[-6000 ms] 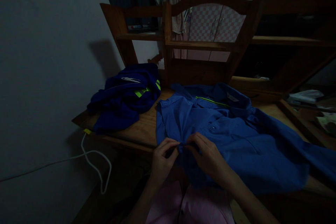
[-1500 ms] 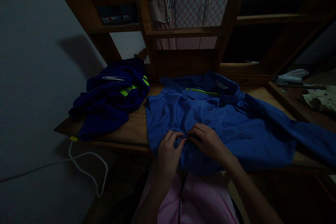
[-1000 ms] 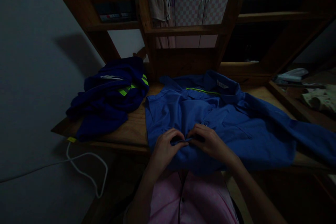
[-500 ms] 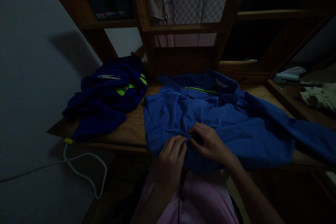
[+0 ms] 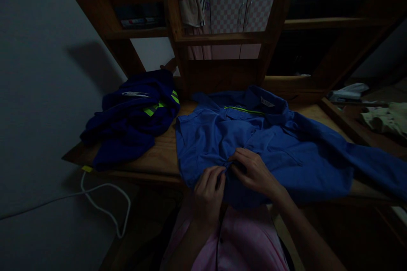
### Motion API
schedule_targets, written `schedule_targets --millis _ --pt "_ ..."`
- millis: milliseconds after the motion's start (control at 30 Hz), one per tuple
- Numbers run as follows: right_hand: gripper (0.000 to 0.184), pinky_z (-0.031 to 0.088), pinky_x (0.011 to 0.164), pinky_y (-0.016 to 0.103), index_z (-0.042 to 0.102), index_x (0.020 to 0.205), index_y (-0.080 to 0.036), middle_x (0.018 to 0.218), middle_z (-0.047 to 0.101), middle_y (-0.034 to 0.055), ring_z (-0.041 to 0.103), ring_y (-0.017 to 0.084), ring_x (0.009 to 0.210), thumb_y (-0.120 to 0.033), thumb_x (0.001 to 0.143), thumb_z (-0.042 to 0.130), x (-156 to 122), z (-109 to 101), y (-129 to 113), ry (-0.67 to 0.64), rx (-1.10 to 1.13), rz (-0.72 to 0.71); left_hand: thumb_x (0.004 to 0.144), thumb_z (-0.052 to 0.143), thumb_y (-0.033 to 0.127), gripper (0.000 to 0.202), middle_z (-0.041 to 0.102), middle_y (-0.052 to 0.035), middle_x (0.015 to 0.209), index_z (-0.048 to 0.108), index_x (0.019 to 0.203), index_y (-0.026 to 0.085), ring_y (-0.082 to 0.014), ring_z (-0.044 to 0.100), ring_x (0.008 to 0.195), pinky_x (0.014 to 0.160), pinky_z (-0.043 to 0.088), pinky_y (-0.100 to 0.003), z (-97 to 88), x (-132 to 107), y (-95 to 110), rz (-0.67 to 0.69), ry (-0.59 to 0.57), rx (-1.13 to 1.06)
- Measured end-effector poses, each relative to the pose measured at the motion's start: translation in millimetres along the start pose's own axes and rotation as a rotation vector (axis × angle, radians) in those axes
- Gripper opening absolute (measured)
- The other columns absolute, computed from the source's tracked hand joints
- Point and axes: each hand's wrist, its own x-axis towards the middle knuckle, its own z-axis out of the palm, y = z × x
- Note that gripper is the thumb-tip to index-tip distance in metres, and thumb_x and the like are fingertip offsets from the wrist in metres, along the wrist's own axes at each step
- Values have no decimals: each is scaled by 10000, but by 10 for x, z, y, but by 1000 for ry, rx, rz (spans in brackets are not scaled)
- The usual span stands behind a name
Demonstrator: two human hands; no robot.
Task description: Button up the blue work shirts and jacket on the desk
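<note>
A blue work shirt lies spread across the wooden desk, its collar toward the back and one sleeve stretching off to the right. At the shirt's front edge, my left hand pinches the fabric between thumb and fingers. Close beside it my right hand grips the same bunched spot, the fingertips of both hands almost meeting. Whether a button sits between them is too dark to tell. A yellow-green strip runs across the shirt's chest above a pocket flap.
A crumpled dark blue garment with yellow-green bands lies on the desk at left, beside the wall. Wooden shelving rises behind. A white cable hangs at the left edge. Pale cloth lies at far right.
The view has shifted slightly. Both hands stay on the same bunch of shirt fabric, with barely any finger movement.
</note>
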Motion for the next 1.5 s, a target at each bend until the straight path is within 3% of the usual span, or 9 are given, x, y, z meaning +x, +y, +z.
schedule_targets --millis 133,200,433,767,1067,1233,1500 --pt "108 402 736 286 551 961 -183 893 542 53 523 172 839 -135 906 470 25 -29 12 18 137 19 885 504 127 165 623 -40 984 594 1003 199 -150 588 955 865 478 -287 4 171 92 -182 32 -101" --pt "112 407 734 282 554 971 -186 895 541 49 526 170 844 -137 909 476 29 -39 22 27 176 23 876 528 137 144 625 -28 968 602 980 204 -144 588 940 853 471 -274 -13 240 119 -211 12 -142" --pt "122 406 738 299 558 992 -189 884 537 52 521 183 846 -157 916 468 19 -15 -3 56 106 27 863 556 161 100 637 -4 919 618 922 213 -136 593 899 821 454 -255 -78 299 60 -194 -34 -155" --pt "92 412 735 305 556 928 -180 871 540 63 523 198 845 -167 897 470 25 48 -8 134 -74 73 895 504 189 126 627 -44 952 584 993 189 -158 595 916 841 463 -290 114 237 56 -118 -32 -70" --pt "78 422 695 258 623 861 -189 819 627 11 581 159 762 -243 875 568 62 1 80 135 174 229 870 566 236 95 649 -29 908 621 937 199 -153 606 880 805 471 -278 88 264 105 -207 47 -137" --pt "134 449 720 259 681 889 -194 847 666 1 610 164 794 -284 865 586 61 -56 119 46 366 254 883 533 197 107 637 -45 940 602 964 187 -159 598 908 834 471 -298 121 255 82 -156 54 -83" --pt "131 450 726 256 694 872 -183 835 660 7 608 161 789 -297 829 645 47 -81 161 18 378 236 873 542 174 144 656 -45 962 591 1007 181 -142 617 906 833 482 -261 193 179 20 -83 99 -47"
